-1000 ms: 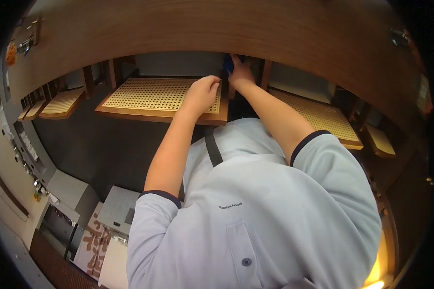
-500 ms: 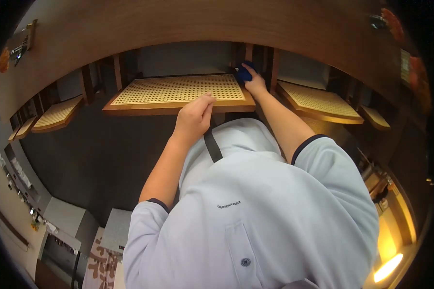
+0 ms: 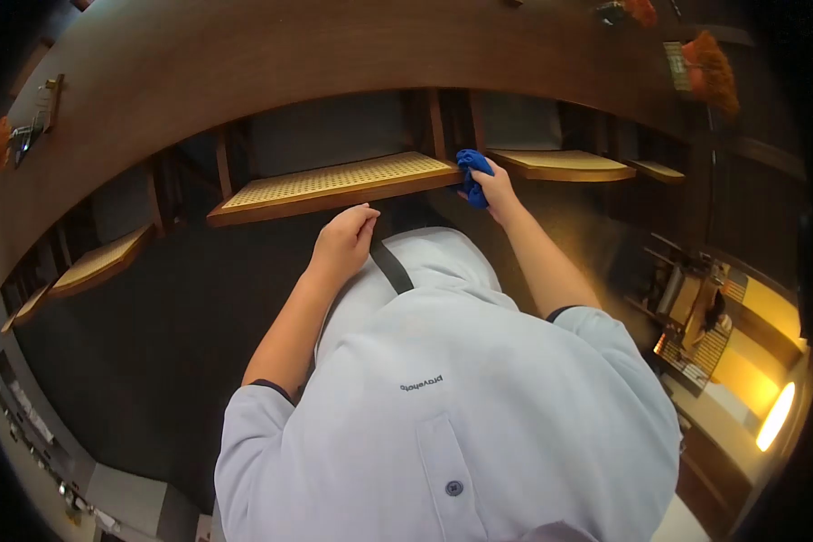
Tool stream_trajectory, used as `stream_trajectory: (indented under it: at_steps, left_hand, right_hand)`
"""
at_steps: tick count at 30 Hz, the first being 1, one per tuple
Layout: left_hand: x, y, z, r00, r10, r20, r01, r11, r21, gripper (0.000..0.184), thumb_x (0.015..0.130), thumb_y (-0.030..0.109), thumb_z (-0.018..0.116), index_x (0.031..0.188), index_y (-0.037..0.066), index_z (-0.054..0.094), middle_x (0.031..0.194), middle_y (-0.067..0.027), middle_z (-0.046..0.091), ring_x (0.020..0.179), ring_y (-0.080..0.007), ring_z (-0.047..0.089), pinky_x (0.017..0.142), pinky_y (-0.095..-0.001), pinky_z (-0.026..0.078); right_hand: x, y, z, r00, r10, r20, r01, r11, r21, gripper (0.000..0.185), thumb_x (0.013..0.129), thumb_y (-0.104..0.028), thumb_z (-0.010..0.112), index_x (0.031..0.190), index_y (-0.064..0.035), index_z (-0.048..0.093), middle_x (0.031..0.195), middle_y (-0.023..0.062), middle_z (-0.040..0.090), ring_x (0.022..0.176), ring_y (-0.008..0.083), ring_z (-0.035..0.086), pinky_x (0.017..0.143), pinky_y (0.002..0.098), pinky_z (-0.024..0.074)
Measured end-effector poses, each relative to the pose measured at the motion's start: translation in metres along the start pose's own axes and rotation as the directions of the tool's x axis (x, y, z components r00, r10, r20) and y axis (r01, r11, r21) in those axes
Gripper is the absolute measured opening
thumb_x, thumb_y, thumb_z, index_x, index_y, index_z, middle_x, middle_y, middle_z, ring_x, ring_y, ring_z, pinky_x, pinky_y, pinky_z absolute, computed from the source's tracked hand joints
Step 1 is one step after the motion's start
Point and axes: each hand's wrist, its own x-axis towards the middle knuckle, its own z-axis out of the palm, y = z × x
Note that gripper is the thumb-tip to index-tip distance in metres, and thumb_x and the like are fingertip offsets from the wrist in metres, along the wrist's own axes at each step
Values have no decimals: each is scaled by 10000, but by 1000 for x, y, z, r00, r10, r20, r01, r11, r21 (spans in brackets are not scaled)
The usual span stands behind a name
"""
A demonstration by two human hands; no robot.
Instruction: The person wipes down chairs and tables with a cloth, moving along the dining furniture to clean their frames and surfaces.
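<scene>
Upper centre: right hand (image 3: 497,191) clutches blue cloth (image 3: 471,163) at cane seat (image 3: 334,181) corner, likely wiping; left hand (image 3: 341,242) loosely balled; further strokes need contact.

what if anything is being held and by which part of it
The right hand grips a blue cloth around its bunched middle; the left hand shows nothing in it.

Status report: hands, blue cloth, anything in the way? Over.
Right hand grips blue cloth. Left hand curled, nothing visible in it. Cane seat alongside cloth; no blockage seen.
</scene>
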Motion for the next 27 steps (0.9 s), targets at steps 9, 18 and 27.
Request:
stream_trajectory:
  at_steps: [9, 18, 27]
  left_hand:
    - [1, 5, 15, 993, -76, 89, 79, 996, -34, 149, 952, 63, 643, 1077, -6, 683, 1013, -172, 709, 894, -283, 706, 775, -340, 554]
    - [4, 24, 39, 979, -204, 15, 204, 979, 20, 136, 930, 44, 630, 1039, -15, 686, 966, -183, 706, 890, -326, 705, 782, -364, 556]
    - [0, 51, 84, 945, -325, 30, 325, 945, -27, 128, 939, 38, 626, 1031, -16, 696, 958, -182, 706, 874, -284, 712, 763, -341, 557]
  right_hand:
    - [-36, 50, 64, 597, -747, 291, 496, 58, -867, 633, 720, -121, 752, 1321, -237, 593, 1532, 238, 302, 1406, 582, 197, 1132, 724, 190]
    - [-36, 46, 60, 512, -734, 446, 567, -101, -817, 697, 695, -189, 806, 1349, -290, 586, 1485, 153, 395, 1416, 448, 296, 1155, 699, 180]
    - [-12, 23, -4, 328, -739, 588, 787, -130, -603, 573, 706, -84, 759, 1258, -216, 682, 1329, 131, 513, 1176, 376, 521, 1064, 484, 446]
